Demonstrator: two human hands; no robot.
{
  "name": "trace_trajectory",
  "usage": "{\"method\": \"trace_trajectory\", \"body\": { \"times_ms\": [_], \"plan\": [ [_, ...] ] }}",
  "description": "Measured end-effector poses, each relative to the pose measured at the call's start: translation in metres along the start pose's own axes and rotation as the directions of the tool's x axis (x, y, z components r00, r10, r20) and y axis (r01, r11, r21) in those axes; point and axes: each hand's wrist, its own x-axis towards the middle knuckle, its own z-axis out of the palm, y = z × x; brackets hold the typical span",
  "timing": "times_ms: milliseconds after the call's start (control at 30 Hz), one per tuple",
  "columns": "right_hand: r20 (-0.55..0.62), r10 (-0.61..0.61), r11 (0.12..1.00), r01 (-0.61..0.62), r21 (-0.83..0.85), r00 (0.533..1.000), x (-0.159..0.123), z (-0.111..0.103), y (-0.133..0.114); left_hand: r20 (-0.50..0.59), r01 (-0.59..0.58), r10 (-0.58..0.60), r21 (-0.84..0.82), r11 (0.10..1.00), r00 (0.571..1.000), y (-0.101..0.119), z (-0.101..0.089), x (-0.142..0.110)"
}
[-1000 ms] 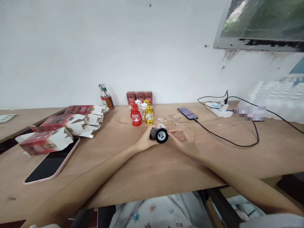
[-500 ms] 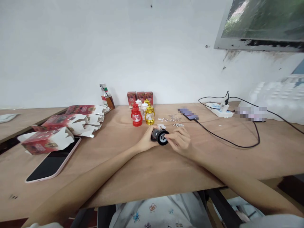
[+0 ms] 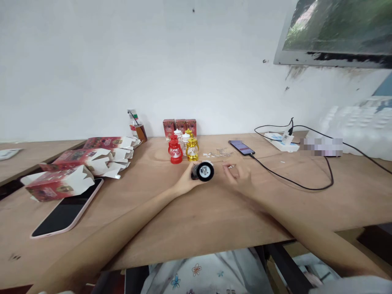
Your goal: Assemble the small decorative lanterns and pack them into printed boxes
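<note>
My left hand [image 3: 185, 181] is wrapped around a small black lantern [image 3: 194, 173], tipped so that its round base [image 3: 205, 171] faces me. A pale disc with a metal contact shows in the recess of the base. To the right, my right hand [image 3: 240, 177] is blurred by motion over several small button cells [image 3: 231, 166]. Its fingers look apart, and I see nothing held in them. Behind the left hand stand a red lantern [image 3: 175, 152], a gold lantern [image 3: 192, 149] and white lanterns [image 3: 185, 141].
White scraps [image 3: 207, 155] and small metal pieces [image 3: 222, 152] lie beyond my hands. A phone [image 3: 241, 147] has a black cable. Red boxes [image 3: 191, 127] stand by the wall; opened cartons [image 3: 58, 183] and another phone [image 3: 69, 212] lie left. A power strip [image 3: 280, 141] sits back right.
My right hand has left the lantern's base and moved right to the button cells. The base is now uncovered, and my left hand with the lantern has shifted slightly left and up.
</note>
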Motion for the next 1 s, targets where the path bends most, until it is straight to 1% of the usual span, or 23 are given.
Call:
{"method": "trace_trajectory", "body": {
  "times_ms": [33,67,133,200,267,300,400,467,600,767,833,900,967,1000],
  "plan": [
    [0.044,0.081,0.995,-0.078,-0.066,0.996,-0.001,-0.001,0.011,-0.018,0.017,-0.017,0.010,1.000,1.000,-0.001,0.000,0.000],
    [0.119,0.145,0.982,-0.128,-0.139,0.982,-0.003,-0.001,0.023,-0.032,0.033,-0.033,0.017,0.999,0.999,-0.001,-0.001,0.001],
    [0.286,0.239,0.946,-0.156,-0.284,0.928,-0.006,-0.001,0.045,-0.043,0.056,-0.056,0.021,0.998,0.998,-0.002,-0.001,0.001],
    [0.412,0.302,0.909,-0.129,-0.397,0.860,-0.010,-0.002,0.059,-0.042,0.064,-0.063,0.020,0.998,0.997,-0.003,-0.001,0.001],
    [0.479,0.330,0.879,-0.080,-0.469,0.813,-0.012,-0.002,0.065,-0.045,0.069,-0.068,0.015,0.998,0.997,-0.004,-0.001,0.001],
    [0.499,0.329,0.870,-0.051,-0.491,0.802,-0.012,-0.002,0.065,-0.048,0.073,-0.072,0.012,0.997,0.996,-0.004,-0.001,0.001],
    [0.540,0.296,0.855,0.034,-0.517,0.788,-0.010,-0.001,0.060,-0.055,0.077,-0.077,0.005,0.997,0.996,-0.003,-0.001,0.001],
    [0.559,0.287,0.851,0.061,-0.522,0.778,-0.010,0.001,0.058,-0.055,0.069,-0.068,0.006,0.998,0.996,-0.003,-0.001,0.001],
    [0.565,0.286,0.850,0.067,-0.522,0.774,-0.011,0.001,0.057,-0.047,0.057,-0.057,-0.004,0.998,0.997,-0.003,-0.001,0.001],
    [0.578,0.243,0.844,0.124,-0.522,0.779,-0.014,0.002,0.058,-0.040,0.027,-0.027,0.005,1.000,0.999,-0.005,-0.001,0.001],
    [0.569,0.245,0.848,0.111,-0.518,0.785,-0.014,0.003,0.057,-0.030,0.023,-0.023,0.001,1.000,0.999,-0.005,-0.001,0.001],
    [0.542,0.244,0.879,0.054,-0.475,0.804,-0.013,0.005,0.055,-0.018,0.016,-0.016,-0.010,1.000,1.000,-0.005,-0.001,0.001],
    [0.466,0.233,0.933,-0.061,-0.355,0.854,-0.011,0.006,0.049,-0.002,0.004,-0.004,-0.020,1.000,1.000,-0.004,-0.001,0.001],
    [0.406,0.233,0.956,-0.132,-0.261,0.883,-0.009,0.006,0.044,0.008,-0.002,0.002,-0.023,1.000,1.000,-0.003,-0.001,0.000]
  ]
}}
